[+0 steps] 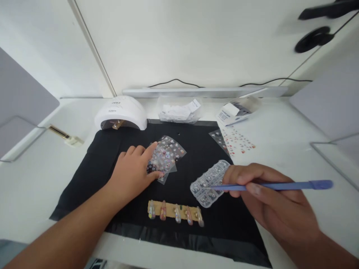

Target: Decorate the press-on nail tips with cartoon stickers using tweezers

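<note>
My right hand [266, 190] grips slim blue tweezers [291, 185]. Their pointed tip is over a clear compartment case [206, 201] of tiny shiny nail gems, with my fingers at the case's right end. My left hand [131, 170] rests on a small pile of clear nail sticker sheets [168, 151], its thumb and index finger apart and touching them. In front of both hands lies a tan strip [169, 212] bearing several decorated press-on nails [163, 211]. Whether a gem is at the tweezers' tip is too small to tell.
A black mat [123, 220] covers the table's middle. Behind it stand a white nail lamp [120, 108], a clear tray of white packets [179, 112] and an opened box [232, 112]. More sticker sheets [238, 142] lie right, a polish bottle [73, 141] left.
</note>
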Demonstrator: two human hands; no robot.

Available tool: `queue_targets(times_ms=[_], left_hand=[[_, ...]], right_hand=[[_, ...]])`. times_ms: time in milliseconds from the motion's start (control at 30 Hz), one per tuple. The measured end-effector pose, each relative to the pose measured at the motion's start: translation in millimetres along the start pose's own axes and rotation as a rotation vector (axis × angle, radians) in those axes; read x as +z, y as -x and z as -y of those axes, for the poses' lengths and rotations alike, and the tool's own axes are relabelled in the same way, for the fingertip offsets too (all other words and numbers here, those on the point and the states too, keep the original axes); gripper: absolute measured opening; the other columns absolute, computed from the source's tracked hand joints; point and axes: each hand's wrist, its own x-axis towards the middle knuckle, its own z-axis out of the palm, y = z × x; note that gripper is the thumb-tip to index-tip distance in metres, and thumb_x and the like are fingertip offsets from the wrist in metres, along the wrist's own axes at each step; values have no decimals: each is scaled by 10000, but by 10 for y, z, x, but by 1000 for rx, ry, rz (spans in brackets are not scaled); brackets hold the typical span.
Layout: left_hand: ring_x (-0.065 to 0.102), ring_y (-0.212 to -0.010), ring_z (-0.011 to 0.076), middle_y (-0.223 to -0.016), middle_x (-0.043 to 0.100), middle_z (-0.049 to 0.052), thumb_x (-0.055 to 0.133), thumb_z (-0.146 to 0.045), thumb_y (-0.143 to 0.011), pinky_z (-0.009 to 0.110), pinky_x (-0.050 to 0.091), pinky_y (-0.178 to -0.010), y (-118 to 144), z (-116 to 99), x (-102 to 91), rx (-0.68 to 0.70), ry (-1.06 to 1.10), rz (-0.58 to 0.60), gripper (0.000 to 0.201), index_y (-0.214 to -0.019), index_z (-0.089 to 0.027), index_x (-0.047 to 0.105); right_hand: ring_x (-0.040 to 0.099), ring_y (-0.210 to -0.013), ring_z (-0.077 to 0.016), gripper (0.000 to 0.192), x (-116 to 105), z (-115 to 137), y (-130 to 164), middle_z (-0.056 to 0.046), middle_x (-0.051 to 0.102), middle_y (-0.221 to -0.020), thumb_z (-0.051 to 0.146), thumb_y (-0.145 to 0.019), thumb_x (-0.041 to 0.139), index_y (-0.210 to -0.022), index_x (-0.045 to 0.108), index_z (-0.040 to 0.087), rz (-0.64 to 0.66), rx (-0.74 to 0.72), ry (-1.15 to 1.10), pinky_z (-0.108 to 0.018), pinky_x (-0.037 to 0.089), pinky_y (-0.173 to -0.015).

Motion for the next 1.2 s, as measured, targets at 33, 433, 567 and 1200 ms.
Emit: queue_targets(times_ms=[33,433,567,1200], left_hand=[[571,-1089,364,-1130,671,112,700,-419,-844,497,477,-895,0,6,2,11,34,-6,713,-1483,-251,432],[682,-985,221,-1133,692,85,610,-333,-968,428,578,-882,29,113,32,173,761,-145,299,-1227,-182,617],[690,-739,185,-888,719,44,661,-363,-910,309,599,-659,199,36,-26,233,1025,-196,283,-1154,-224,629],[692,-817,135,-1113,679,14,619,-116,-916,210,607,-669,460,-230,15,359,1337,-187,518,-1334,-389,480]], right_hand=[[609,-580,-175,75,0,-11,-4,-12,659,-601,297,-855,700,-836,751,245,-6,-6,3,-325,534,-542],[620,-617,-187,91,227,165,12,-2,643,-591,279,-880,666,-861,752,257,16,-189,8,-341,537,-591],[658,-733,-217,108,391,359,13,12,638,-576,338,-904,644,-870,738,297,131,-268,54,-463,512,-943],[744,-798,-244,161,570,216,114,-21,723,-672,232,-940,534,-992,675,290,237,-475,376,-533,552,-995]])
